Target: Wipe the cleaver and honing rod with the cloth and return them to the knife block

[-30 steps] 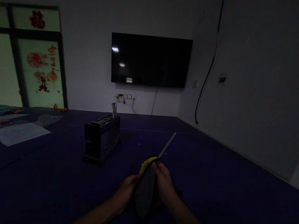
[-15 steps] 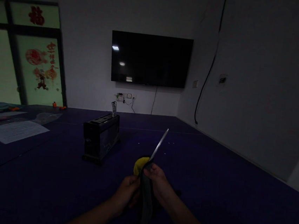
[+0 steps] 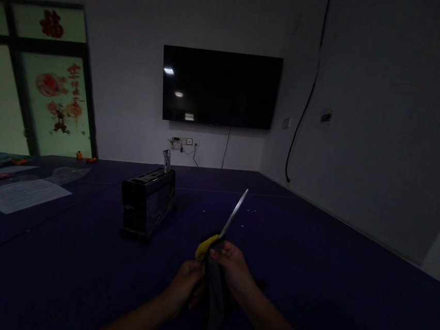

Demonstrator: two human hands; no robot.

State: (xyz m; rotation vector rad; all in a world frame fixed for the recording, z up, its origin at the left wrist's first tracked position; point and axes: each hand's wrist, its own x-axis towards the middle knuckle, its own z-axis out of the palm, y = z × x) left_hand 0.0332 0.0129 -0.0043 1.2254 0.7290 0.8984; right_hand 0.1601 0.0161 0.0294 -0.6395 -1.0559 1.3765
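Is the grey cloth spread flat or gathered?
Gathered: the grey cloth hangs narrow between the left hand and right hand, yellow showing near its top.

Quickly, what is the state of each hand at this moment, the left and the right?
Left hand: closed, holding the grey-and-yellow cloth.
Right hand: closed, pinching the same cloth; whether it also grips the pale rod cannot be told.
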